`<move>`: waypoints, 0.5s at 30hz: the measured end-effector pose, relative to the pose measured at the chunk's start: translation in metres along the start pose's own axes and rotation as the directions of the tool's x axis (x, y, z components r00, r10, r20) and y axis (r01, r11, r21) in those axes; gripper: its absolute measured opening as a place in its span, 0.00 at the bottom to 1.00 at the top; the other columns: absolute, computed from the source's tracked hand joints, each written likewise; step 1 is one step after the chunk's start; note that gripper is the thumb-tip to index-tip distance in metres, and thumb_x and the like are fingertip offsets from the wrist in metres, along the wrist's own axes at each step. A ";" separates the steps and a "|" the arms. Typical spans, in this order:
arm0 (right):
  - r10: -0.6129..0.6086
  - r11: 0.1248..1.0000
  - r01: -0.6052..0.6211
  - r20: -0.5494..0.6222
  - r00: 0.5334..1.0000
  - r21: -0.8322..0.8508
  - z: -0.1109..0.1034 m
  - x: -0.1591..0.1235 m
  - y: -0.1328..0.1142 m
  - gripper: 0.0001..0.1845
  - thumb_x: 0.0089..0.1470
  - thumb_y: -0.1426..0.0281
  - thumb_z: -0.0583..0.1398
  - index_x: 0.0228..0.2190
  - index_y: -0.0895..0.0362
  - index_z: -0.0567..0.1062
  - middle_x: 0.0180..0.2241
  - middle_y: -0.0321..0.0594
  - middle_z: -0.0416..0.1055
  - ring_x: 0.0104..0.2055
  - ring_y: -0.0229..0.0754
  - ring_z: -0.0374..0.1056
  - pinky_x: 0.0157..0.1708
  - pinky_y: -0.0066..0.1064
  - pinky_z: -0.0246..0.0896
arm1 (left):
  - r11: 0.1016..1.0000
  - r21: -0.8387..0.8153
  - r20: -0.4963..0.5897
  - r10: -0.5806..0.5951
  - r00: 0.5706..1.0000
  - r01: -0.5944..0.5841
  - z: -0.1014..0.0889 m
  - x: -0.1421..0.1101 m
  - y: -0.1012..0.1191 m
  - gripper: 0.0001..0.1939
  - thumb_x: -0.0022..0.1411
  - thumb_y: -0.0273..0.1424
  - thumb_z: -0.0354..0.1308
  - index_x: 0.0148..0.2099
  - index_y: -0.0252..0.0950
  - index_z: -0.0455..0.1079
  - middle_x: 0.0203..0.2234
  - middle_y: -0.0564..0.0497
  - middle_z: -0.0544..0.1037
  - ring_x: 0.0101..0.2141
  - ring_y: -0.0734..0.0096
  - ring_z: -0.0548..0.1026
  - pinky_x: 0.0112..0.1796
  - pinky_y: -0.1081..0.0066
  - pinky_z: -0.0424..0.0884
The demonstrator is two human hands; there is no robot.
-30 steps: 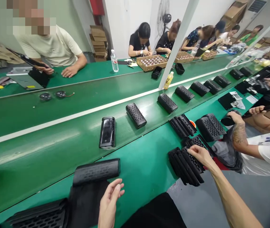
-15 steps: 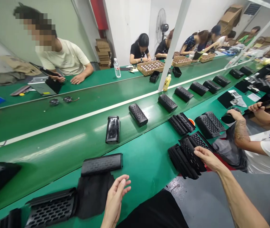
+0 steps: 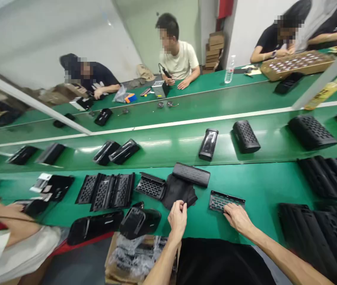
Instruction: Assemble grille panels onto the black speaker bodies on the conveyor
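Observation:
My right hand [image 3: 239, 218] grips the near edge of a black perforated speaker cover [image 3: 220, 201], whose hollow side faces up over the green table. My left hand [image 3: 178, 217] is closed, its fingertips drawn together at the front edge of a black cloth [image 3: 176, 192]; whether anything is pinched in them is hidden. A rounded black speaker housing [image 3: 191, 174] lies at the far edge of the cloth. Left of the cloth sits another perforated cover [image 3: 152, 187], open side up.
Stacked perforated covers stand at left [image 3: 106, 192] and right [image 3: 328, 178]. Black speakers [image 3: 208, 144] line the green conveyor belt [image 3: 162, 144]. A carton of plastic-wrapped parts [image 3: 110, 257] is below the table edge. A co-worker's arm [image 3: 17, 225] reaches in at left; other people sit opposite.
The view has swung left. My right hand has brought a perforated cover from the right-hand stack to the table before me. My left hand has gone from open to closed beside the cloth.

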State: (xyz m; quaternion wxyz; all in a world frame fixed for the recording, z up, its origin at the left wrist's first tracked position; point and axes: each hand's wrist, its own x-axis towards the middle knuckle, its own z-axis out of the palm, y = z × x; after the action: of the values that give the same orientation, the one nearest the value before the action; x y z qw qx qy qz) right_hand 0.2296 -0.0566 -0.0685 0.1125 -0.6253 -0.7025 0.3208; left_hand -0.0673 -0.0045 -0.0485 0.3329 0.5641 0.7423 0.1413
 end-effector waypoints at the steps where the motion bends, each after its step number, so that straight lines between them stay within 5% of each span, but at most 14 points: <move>1: 0.004 1.000 -0.004 -0.005 1.000 -0.008 0.004 0.003 0.004 0.07 0.61 0.71 0.57 0.31 0.53 0.74 0.36 0.45 0.77 0.41 0.52 0.71 0.41 0.39 0.59 | 0.998 0.054 -0.045 -0.009 0.999 0.012 -0.005 0.005 -0.010 0.12 0.73 0.38 0.55 0.53 0.39 0.73 0.44 0.45 0.78 0.46 0.59 0.76 0.43 0.66 0.66; 7: 0.028 1.000 -0.028 -0.042 0.999 0.000 -0.001 0.006 0.005 0.09 0.66 0.64 0.57 0.37 0.51 0.77 0.42 0.45 0.77 0.44 0.52 0.73 0.43 0.40 0.64 | 0.970 0.243 -0.057 0.039 0.998 -0.024 -0.006 0.026 -0.040 0.11 0.75 0.34 0.54 0.45 0.40 0.77 0.44 0.45 0.77 0.43 0.61 0.75 0.39 0.68 0.63; 15: 0.050 0.973 -0.039 -0.040 0.998 0.226 -0.013 0.007 -0.039 0.10 0.65 0.62 0.56 0.35 0.50 0.75 0.37 0.42 0.75 0.40 0.51 0.74 0.43 0.42 0.67 | 0.942 0.293 0.005 0.168 0.986 -0.162 -0.017 0.030 -0.040 0.11 0.73 0.34 0.54 0.50 0.40 0.78 0.45 0.42 0.76 0.48 0.54 0.73 0.45 0.64 0.66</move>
State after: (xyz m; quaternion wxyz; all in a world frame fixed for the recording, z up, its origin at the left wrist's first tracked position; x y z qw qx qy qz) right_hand 0.2043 -0.0465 -0.0366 0.1912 -0.6312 -0.6448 0.3863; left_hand -0.1123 0.0137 -0.0697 0.2254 0.6657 0.7085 0.0632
